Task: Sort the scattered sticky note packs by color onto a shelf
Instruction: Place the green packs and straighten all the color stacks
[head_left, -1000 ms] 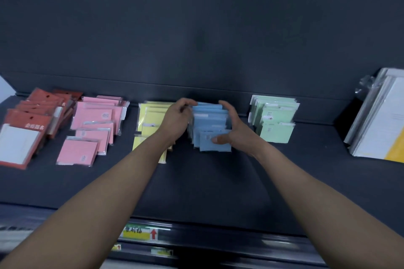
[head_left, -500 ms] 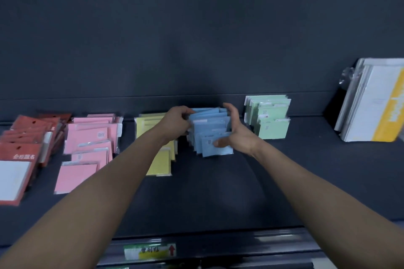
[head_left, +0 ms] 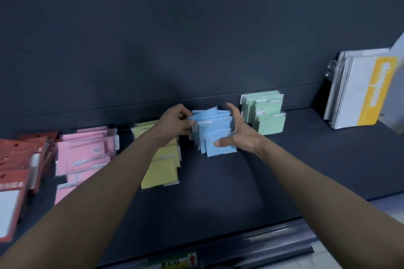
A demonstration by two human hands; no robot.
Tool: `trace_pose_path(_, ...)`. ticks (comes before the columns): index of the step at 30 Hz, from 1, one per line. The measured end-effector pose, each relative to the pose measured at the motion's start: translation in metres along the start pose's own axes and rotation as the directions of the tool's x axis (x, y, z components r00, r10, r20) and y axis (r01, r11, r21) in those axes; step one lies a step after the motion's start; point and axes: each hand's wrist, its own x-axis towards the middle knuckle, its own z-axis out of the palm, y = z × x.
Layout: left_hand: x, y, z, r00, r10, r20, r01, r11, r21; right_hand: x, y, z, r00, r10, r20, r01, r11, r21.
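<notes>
On the dark shelf [head_left: 306,159] a row of blue sticky note packs [head_left: 218,135] stands near the back wall. My left hand [head_left: 175,121] pinches the rear blue packs from the left side. Against the row's right side my right hand [head_left: 238,135] cups it, thumb on the front pack. Yellow packs [head_left: 161,166] lie to the left, partly under my left forearm. Further left lie pink packs [head_left: 85,150]. Green packs [head_left: 266,113] stand to the right of the blue ones.
Red packs [head_left: 19,159] with white labels fill the far left. A stack of white and yellow booklets [head_left: 360,89] leans at the far right. The shelf's front rail [head_left: 262,247] carries a price label [head_left: 175,262]. A dark back wall rises behind.
The view has tilted, so everything sits lower and further right. Both hands stay on the blue packs; the rear packs now fan out under my left fingers.
</notes>
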Motion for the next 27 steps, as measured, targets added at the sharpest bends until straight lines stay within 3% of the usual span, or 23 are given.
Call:
trace_pose_path(4,0.001,-0.001,-0.002,0.999,0.026,-0.037,-0.029,0.996,-0.089,0.007,0.002,0.001,1.0,0.004,-0.013,-0.003,0.998,0.062)
trace_pose_path(11,0.005,0.003,-0.008,0.998,0.03,-0.048,-0.035,0.994,-0.102,0.013,0.006,0.001,0.998,-0.047,-0.03,0.049,0.996,0.078)
trace_pose_path(15,0.008,0.012,-0.013,0.981,0.053,-0.185,-0.084,0.983,-0.163,0.017,0.007,0.002,0.998,-0.053,-0.043,0.055,0.997,0.059)
trace_pose_path(19,0.006,0.024,-0.021,0.933,0.145,-0.33,-0.185,0.978,-0.092,0.026,0.007,0.001,0.998,-0.037,-0.052,0.039,0.999,0.026)
trace_pose_path(25,-0.011,0.04,-0.031,0.886,0.259,-0.384,-0.279,0.96,0.005,0.034,0.008,-0.003,0.999,-0.031,-0.028,0.032,0.999,0.016)
trace_pose_path(27,-0.017,0.041,-0.03,0.9,0.265,-0.345,-0.273,0.962,0.027,0.036,0.008,-0.003,0.999,-0.031,-0.025,0.032,0.999,0.007)
